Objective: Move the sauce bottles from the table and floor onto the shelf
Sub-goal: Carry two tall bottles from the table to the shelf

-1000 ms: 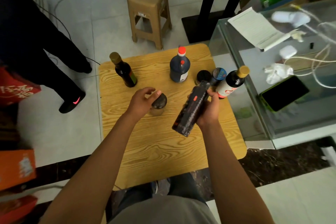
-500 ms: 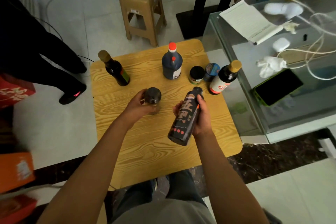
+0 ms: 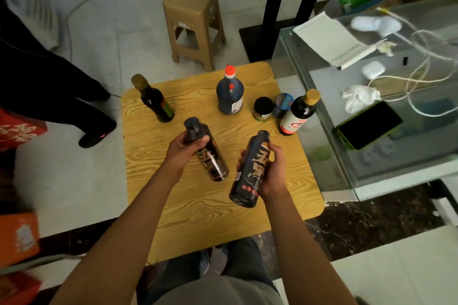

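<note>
Above the small wooden table (image 3: 198, 205), my left hand (image 3: 184, 150) grips the neck of a black sauce bottle (image 3: 210, 156), lifted and tilted. My right hand (image 3: 271, 171) holds a second black bottle with gold lettering (image 3: 249, 173) around its middle, also tilted. Still standing on the table are a dark bottle with a gold cap (image 3: 153, 100) at the far left, a red-capped dark bottle (image 3: 230, 93), a black-lidded jar (image 3: 262, 108), a blue-lidded jar (image 3: 282, 104), and a white-labelled bottle with a gold cap (image 3: 298, 112) at the right edge.
A glass counter (image 3: 322, 116) to the right carries a phone (image 3: 369, 124), cables, tissue and a notebook (image 3: 327, 38). A brown plastic stool (image 3: 193, 25) stands beyond the table. Another person's legs (image 3: 62, 96) are at the left, beside red and orange boxes (image 3: 17, 238).
My left hand has closed on the small-capped black bottle and lifted it off the table, tilting it. My right hand keeps its bottle and has drawn it slightly toward me.
</note>
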Demonstrator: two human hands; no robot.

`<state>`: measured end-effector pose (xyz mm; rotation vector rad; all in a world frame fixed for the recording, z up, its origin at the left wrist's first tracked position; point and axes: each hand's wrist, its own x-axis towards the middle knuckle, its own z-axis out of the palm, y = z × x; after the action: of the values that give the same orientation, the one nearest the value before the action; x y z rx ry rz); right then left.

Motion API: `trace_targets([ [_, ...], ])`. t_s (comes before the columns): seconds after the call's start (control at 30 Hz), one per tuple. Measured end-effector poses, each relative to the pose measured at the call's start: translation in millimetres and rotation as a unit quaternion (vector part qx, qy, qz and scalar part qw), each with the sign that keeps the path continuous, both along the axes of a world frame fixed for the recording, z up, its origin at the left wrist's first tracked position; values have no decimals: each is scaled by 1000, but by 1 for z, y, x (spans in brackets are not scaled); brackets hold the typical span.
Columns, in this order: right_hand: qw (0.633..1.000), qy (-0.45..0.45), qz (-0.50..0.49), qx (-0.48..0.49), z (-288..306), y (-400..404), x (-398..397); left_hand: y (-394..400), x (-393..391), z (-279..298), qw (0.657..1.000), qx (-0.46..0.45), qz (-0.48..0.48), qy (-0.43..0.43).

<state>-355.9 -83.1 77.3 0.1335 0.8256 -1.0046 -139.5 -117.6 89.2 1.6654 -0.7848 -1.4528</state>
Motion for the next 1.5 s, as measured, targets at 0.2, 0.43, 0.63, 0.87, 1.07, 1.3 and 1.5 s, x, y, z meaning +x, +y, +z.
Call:
trace_targets([
  [0.2,993,105,12,-61,47,19,-11,10,-28,40,995,-43,-79,34],
  [0.43,957,242,-76,-139,84,84,-6,49,-43,78,975,-96,-192,48],
  [0.63,915,314,-199,-156,117,172,9,105,-48,103,936,-133,-318,77],
  [0.87,864,380,-315,-99,151,274,19,177,-75,126,901,-161,-396,70],
  [1.07,823,432,-363,-62,174,357,3,236,-125,143,864,-168,-471,61],
  [1.3,756,462,-462,-22,191,468,-46,334,-217,167,791,-197,-575,72],
  [1.5,686,474,-552,-8,219,591,-115,455,-318,207,718,-250,-646,65],
])
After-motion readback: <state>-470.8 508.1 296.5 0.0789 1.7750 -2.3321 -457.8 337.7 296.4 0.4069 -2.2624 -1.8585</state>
